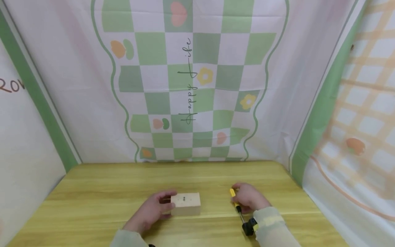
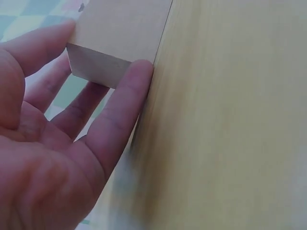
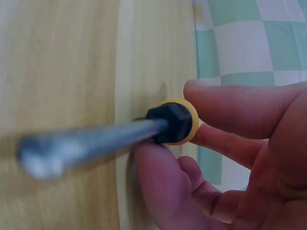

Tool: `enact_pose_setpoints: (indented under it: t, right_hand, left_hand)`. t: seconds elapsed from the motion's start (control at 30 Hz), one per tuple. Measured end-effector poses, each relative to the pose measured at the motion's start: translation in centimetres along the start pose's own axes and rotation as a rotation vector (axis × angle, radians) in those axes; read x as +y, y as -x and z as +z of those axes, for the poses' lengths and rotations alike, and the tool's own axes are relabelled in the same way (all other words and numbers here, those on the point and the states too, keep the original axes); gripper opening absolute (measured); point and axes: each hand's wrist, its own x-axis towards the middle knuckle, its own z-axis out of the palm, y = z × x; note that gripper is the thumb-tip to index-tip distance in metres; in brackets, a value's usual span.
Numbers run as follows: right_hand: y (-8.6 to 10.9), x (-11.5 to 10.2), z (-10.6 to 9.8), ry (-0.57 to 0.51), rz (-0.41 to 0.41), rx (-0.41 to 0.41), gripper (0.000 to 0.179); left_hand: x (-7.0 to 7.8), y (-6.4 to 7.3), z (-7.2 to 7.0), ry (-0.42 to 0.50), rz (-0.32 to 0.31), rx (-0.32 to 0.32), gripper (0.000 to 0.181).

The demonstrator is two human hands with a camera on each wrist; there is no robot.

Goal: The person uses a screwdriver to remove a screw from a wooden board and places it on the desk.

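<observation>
A pale wooden block point(image 1: 186, 210) lies on the wood-grain table in the head view, with small dark screws point(image 1: 184, 198) at the middle of its top face. My left hand point(image 1: 152, 207) grips the block's left end; in the left wrist view thumb and fingers spread around that end of the block point(image 2: 122, 28). Off to the right, my right hand point(image 1: 250, 197) holds a screwdriver point(image 1: 232, 194) by its yellow and black handle. Its metal shaft point(image 3: 96, 143) points back toward the wrist camera, and the blurred tip touches nothing.
The wood-grain table point(image 1: 213, 175) runs back to a hanging cloth point(image 1: 206, 48) with green checks. More printed cloth point(image 1: 367, 113) hangs on the right, and a white one point(image 1: 27, 137) on the left. A black wrist camera point(image 1: 248, 227) sits at the right sleeve.
</observation>
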Motion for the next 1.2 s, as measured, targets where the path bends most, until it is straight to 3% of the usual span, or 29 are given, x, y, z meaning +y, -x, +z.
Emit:
enact_pose_setpoints:
  t: [0.2, 0.37, 0.57, 0.77, 0.93, 1.2]
  right_hand:
    - [0.2, -0.2, 0.2, 0.004, 0.009, 0.011, 0.060]
    - [0.2, 0.2, 0.6, -0.100, 0.018, 0.029, 0.060]
    - [0.2, 1.1, 0.6, -0.406, 0.056, 0.040, 0.057]
    - [-0.2, 1.8, -0.1, -0.762, 0.036, 0.017, 0.059]
    - [0.2, 0.2, -1.0, -0.979, -0.017, 0.003, 0.052]
    - [3.3, -4.5, -1.3, -1.044, -0.172, 0.060, 0.042]
  left_hand:
    - [0.1, 0.9, 0.5, 0.004, -0.027, -0.004, 0.053]
    - [0.1, 1.2, 0.8, 0.004, -0.026, 0.003, 0.055]
    - [0.0, 1.4, 0.9, 0.004, -0.021, 0.014, 0.055]
    - [0.0, 1.4, 0.8, 0.008, -0.023, 0.014, 0.055]
    - [0.1, 1.3, 0.9, 0.018, -0.023, 0.019, 0.055]
    - [0.3, 1.2, 1.0, 0.026, -0.022, 0.022, 0.055]
